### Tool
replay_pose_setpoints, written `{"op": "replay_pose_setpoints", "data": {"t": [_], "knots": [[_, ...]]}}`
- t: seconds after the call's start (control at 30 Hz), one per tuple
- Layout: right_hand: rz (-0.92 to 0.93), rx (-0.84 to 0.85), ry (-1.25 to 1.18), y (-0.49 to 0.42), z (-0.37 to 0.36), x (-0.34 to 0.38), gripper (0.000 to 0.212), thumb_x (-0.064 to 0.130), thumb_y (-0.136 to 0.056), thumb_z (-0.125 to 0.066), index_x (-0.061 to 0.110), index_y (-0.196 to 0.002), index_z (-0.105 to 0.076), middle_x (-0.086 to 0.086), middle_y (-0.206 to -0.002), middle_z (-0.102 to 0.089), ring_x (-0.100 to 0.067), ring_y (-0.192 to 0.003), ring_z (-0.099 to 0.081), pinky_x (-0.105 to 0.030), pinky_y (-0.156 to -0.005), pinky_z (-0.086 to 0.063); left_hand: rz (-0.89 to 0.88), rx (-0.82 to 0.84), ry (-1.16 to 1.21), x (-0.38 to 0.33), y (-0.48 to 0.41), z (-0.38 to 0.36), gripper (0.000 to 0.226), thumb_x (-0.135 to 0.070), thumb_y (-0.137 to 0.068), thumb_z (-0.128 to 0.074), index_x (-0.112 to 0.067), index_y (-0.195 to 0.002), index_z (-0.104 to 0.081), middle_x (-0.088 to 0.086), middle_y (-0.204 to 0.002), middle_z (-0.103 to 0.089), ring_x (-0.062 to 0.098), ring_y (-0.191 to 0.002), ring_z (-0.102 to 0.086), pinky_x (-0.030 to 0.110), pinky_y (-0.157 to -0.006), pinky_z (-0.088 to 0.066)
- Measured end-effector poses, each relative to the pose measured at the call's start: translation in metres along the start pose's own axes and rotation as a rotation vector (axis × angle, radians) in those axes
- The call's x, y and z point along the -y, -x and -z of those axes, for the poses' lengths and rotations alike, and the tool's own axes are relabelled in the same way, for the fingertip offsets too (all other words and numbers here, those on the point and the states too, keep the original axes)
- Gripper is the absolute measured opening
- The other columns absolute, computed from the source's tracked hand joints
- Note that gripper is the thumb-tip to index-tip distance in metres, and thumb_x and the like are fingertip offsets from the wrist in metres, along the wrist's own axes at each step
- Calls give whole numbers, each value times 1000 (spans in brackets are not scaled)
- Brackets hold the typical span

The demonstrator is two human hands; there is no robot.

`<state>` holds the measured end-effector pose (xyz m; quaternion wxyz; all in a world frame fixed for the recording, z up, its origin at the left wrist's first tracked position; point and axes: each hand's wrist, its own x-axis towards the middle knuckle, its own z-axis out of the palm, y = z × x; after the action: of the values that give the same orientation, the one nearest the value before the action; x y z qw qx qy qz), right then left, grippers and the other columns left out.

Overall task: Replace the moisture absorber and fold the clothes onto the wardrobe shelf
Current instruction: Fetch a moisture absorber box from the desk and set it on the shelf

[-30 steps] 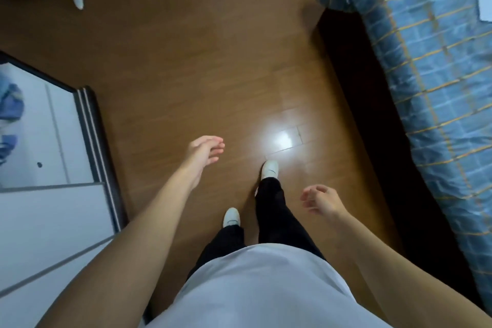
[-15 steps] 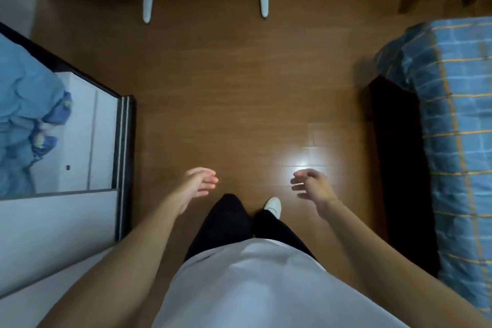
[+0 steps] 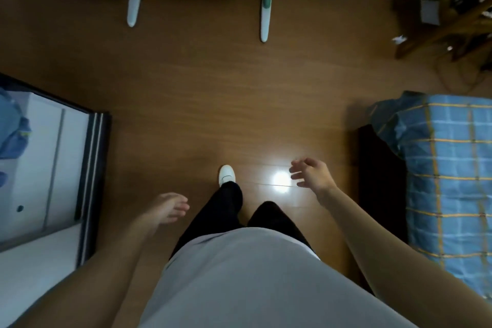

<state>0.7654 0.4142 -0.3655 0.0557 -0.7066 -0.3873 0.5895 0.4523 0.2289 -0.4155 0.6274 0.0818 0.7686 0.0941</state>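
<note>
I am standing on a brown wooden floor, looking down at my legs and white shoes. My left hand [image 3: 167,208] hangs low beside my left thigh, empty, fingers loosely apart. My right hand [image 3: 311,174] is raised a little over the floor, also empty with fingers spread. At the left edge is the wardrobe [image 3: 53,168] with a dark sliding-door track; blue clothes [image 3: 13,136] lie on its white shelf. No moisture absorber is visible.
A bed with a blue checked cover [image 3: 447,181] and dark frame fills the right side. Two white-and-green furniture legs [image 3: 266,2] stand at the top. A wooden chair [image 3: 447,8] with clutter sits at the top right. A ceiling light reflects on the floor.
The view has swung so the bed slid right and the wall and chair came into sight. My left hand dropped back toward my thigh; my right hand moved forward.
</note>
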Motion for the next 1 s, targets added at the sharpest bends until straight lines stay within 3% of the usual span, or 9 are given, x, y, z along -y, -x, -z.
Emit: {"op": "replay_pose_setpoints", "data": {"t": [0.13,0.3,0.43,0.63,0.73,0.83,0.93,1.0], "knots": [[-132,-24,89,-33,22,13,21,12,-102,-48,0,-109,-64,-10,-88,-67,-21,-73,-62,-33,-68,-48,-169,8,25,-144,-12,18,19,-16,-103,-47,-14,-105,-66,9,-109,-72,21,-96,-67,38,-92,-51],[-255,-27,150,-77,44,38,21,12,-102,-48,1,-107,-65,-10,-87,-68,-22,-73,-63,-34,-68,-51,-429,26,79,-314,-14,29,23,-17,-101,-47,-15,-105,-70,4,-101,-76,19,-94,-72,34,-88,-55],[-280,-8,120,-133,51,94,21,9,-101,-47,-1,-106,-65,-11,-84,-66,-23,-70,-59,-33,-65,-46,-515,22,67,-411,-27,38,24,-17,-100,-49,-12,-108,-70,7,-103,-76,20,-94,-72,33,-86,-54],[-85,54,40,-225,63,262,18,7,-101,-46,1,-104,-63,-13,-88,-64,-20,-68,-56,-29,-60,-42,-328,-66,51,-474,-68,62,22,-16,-102,-48,-11,-109,-69,8,-106,-75,23,-96,-70,40,-94,-52],[54,69,-7,-257,66,352,21,9,-100,-48,0,-107,-65,-12,-91,-67,-20,-73,-60,-30,-64,-45,-178,-89,80,-476,-88,78,20,-16,-102,-49,-13,-106,-68,9,-107,-73,18,-86,-67,35,-85,-52],[201,104,-48,-282,64,442,17,8,-98,-48,7,-100,-65,-8,-89,-69,-18,-75,-63,-29,-65,-47,-49,-109,88,-476,-106,94,22,-14,-102,-51,-4,-115,-66,7,-94,-71,18,-80,-64,29,-72,-49],[324,98,-73,-310,58,527,16,8,-98,-50,14,-91,-64,-7,-87,-69,-17,-72,-64,-28,-62,-48,-5,-126,127,-500,-119,111,24,-6,-102,-49,6,-117,-63,9,-86,-67,20,-73,-61,25,-61,-49],[376,107,-80,-326,50,572,15,7,-96,-51,13,-93,-64,-7,-85,-68,-16,-68,-63,-26,-58,-47,9,-131,137,-521,-123,120,23,-8,-102,-49,3,-116,-63,8,-85,-66,19,-71,-60,25,-61,-45]]}}
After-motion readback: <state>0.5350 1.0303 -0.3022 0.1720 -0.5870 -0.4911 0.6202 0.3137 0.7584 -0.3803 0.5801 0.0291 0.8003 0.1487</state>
